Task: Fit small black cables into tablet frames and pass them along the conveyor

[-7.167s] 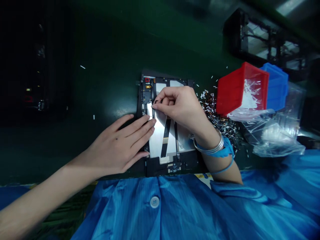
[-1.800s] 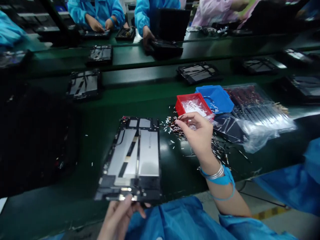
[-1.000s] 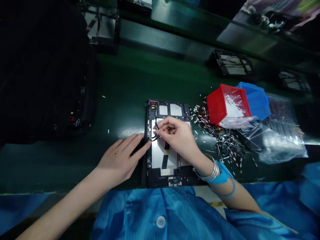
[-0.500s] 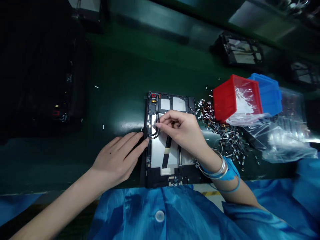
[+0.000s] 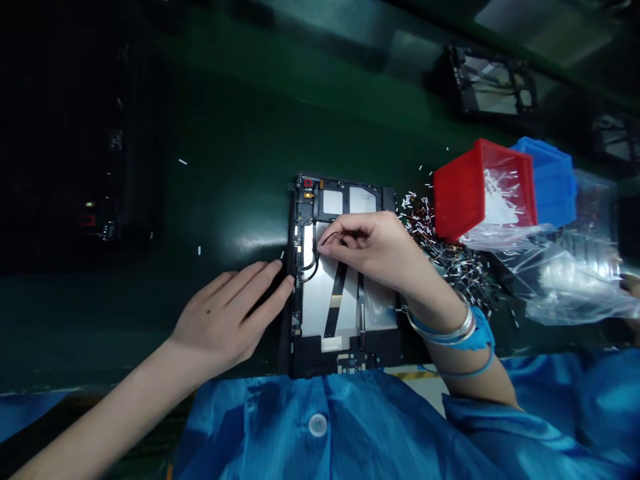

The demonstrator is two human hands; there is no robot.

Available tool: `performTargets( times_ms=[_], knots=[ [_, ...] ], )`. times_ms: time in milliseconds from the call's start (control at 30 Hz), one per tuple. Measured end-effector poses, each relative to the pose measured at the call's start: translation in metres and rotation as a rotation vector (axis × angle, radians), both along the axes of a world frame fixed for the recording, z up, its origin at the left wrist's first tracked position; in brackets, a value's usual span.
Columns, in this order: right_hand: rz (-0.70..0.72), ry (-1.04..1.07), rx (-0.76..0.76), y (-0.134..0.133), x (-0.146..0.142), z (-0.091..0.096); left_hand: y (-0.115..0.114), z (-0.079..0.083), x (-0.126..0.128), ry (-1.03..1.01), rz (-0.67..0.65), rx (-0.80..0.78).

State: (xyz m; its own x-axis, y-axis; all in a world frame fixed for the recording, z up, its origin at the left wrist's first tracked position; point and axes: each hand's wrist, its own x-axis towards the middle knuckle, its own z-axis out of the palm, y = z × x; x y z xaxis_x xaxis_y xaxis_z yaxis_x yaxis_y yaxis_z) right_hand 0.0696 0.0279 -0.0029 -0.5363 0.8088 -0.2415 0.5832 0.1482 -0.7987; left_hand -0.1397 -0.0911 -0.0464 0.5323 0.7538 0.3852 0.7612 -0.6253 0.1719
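An opened tablet-like device (image 5: 320, 313) lies on the green bench in front of me, its silver panels, black flex strip and circuit board exposed. Thin black cables (image 5: 314, 270) curve along its left side. My right hand (image 5: 367, 250) is over the upper middle of the device, thumb and index finger pinched on a thin black cable. My left hand (image 5: 230, 310) lies with fingers stretched out, its fingertips touching the device's left edge. The right palm and fingers hide part of the silver panel.
Right of the device lies a pile of small wired parts (image 5: 467, 273) with white bits. Behind it stand a red bin (image 5: 457, 200) and a blue bin (image 5: 555, 183), beside clear plastic bags (image 5: 570, 287). Further devices (image 5: 493, 83) sit at the back right; a dark stack (image 5: 60, 147) fills the left.
My right hand has shifted slightly right, its pinch still at the cable. The left hand stays at the device's edge. The whole view has shifted a little.
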Motion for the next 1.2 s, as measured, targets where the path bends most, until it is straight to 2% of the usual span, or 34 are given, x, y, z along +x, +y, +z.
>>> performTargets(
  times_ms=[267, 500, 800, 1000, 1200],
  knots=[
    [-0.037, -0.034, 0.044, -0.0020, -0.0022, 0.0012, -0.0014, 0.0010, -0.0004, -0.040, -0.024, -0.012],
    [-0.037, -0.115, 0.077, -0.0034, -0.0054, 0.0041, -0.0038, -0.0015, -0.0024, -0.083, 0.018, -0.117],
    [0.016, -0.105, 0.054, 0.0009, -0.0035, 0.0035, -0.0010, 0.0007, -0.0012, 0.011, -0.018, -0.006],
    [-0.014, -0.120, 0.092, -0.0018, -0.0054, 0.0042, -0.0031, -0.0014, -0.0017, 0.018, -0.021, -0.033],
    [-0.032, -0.104, 0.046, 0.0026, -0.0037, 0.0021, -0.0013, 0.0018, 0.0027, 0.064, 0.009, -0.022]
  ],
)
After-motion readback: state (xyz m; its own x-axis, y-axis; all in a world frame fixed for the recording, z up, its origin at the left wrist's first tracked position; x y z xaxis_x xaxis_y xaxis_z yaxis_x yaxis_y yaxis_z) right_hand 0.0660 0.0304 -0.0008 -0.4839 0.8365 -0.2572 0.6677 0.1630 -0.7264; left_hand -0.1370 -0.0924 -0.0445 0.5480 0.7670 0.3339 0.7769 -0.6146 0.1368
